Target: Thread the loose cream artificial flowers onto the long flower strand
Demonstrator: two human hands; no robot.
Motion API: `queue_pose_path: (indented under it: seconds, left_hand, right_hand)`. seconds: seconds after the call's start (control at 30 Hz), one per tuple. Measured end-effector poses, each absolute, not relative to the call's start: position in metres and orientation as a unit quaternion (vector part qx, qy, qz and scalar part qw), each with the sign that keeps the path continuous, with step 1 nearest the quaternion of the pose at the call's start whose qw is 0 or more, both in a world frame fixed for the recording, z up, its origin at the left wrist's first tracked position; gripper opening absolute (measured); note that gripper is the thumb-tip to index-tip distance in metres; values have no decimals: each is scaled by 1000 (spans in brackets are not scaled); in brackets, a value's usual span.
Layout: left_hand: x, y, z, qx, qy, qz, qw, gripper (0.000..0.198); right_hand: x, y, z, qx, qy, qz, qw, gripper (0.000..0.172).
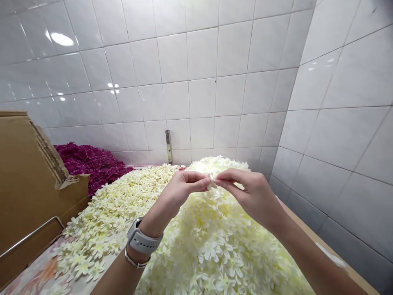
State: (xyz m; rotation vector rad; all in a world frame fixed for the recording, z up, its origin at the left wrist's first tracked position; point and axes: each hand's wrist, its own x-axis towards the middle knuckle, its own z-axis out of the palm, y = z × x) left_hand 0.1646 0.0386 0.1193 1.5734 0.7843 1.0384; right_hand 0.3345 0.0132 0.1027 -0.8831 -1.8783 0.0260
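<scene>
Both hands meet above a tall heap of white artificial flowers (211, 246) with yellowish centres. Between thumb and fingers, my left hand (187, 184) pinches a small white flower (211, 183). From the other side my right hand (245, 184) grips the same flower with thumb and index finger. The fingertips hide most of that flower, so its exact shape is hard to make out. A grey smartwatch band (144, 239) and a thin bracelet (135, 260) are on my left wrist.
A flatter spread of cream flowers (123, 205) lies to the left. Behind it sits a pile of purple flowers (89, 162). A cardboard box (27, 159) with a metal rod (33, 235) stands at far left. Tiled walls (202, 53) close off the back and right; a metal strip (169, 146) leans there.
</scene>
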Motion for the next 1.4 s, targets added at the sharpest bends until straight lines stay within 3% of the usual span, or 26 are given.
queue_pose_path:
  seconds: [0.17,0.3,0.43,0.67,0.83,0.97,1.17,1.4]
  left_hand:
    - [166,35,122,635,356,474,495,12]
    - [167,31,123,636,348,474,499,14]
    - [163,30,123,646,325,447,526,17]
    - [165,34,123,635,354,470,501,15]
    - [167,35,121,650,338,444,516,16]
    - [163,38,118,671,296,417,537,19]
    - [163,41,116,651,326,457,511,17]
    - [164,41,115,670,319,428,515,17]
  right_hand:
    - [339,19,100,-430,-716,-80,543,12]
    - [330,8,105,-395,-774,33,493,12]
    - [326,1,107,-401,-760,50,509,18]
    - [336,6,103,-499,-716,-109,477,19]
    - [327,-3,107,-443,-772,-21,455,17]
    - [329,-3,110,-422,-758,41,496,18]
    - [338,5,107,-496,-706,-34,505,16]
    - [332,5,106,-421,-767,31,483,17]
